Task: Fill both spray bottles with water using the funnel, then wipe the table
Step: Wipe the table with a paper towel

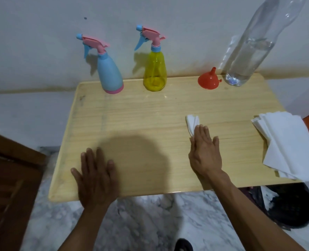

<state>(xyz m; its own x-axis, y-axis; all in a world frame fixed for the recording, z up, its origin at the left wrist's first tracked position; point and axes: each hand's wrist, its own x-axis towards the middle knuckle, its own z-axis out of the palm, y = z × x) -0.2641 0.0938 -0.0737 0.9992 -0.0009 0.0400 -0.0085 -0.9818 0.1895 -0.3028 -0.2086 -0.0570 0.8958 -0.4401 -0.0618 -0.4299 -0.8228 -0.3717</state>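
A blue spray bottle (110, 73) and a yellow spray bottle (155, 73) stand capped at the back of the wooden table (135, 116). An orange funnel (208, 79) lies mouth-down to their right, beside a tall clear water bottle (249, 51) partly filled. My right hand (205, 151) lies flat with straight fingers, pressing a white tissue (192, 124) onto the table right of centre; part of the tissue is hidden under the palm. My left hand (97, 176) rests flat on the table's front left, holding nothing.
A stack of white tissues (291, 144) lies at the table's right edge. A dark bin (291, 207) with white paper in it stands on the marble floor below. A brown wooden door (9, 187) is at the left. A white wall backs the table.
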